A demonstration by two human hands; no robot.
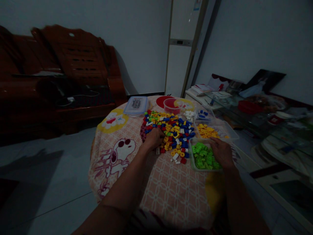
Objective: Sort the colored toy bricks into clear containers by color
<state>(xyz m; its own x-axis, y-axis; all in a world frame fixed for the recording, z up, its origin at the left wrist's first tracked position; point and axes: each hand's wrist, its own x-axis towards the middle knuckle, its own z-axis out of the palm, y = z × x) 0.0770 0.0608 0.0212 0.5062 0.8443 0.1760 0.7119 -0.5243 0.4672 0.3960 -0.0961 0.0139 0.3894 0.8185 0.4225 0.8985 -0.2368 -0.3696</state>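
Observation:
A heap of small mixed-colour bricks [171, 130] lies on a round table covered by a pink cartoon cloth [122, 153]. My left hand [153, 138] rests on the heap's near left edge, fingers curled down into the bricks; what they pinch is hidden. My right hand [221, 151] lies over the clear box of green bricks [204, 158], fingers bent at its far rim. Behind it stands a clear box of yellow bricks [207, 131].
A box with blue bricks [202, 114], a round red-tinted tub [172, 105] and a flat lid [135, 105] sit at the table's far side. A dark wooden sofa [61, 81] stands left, a glass table with clutter [256, 111] right.

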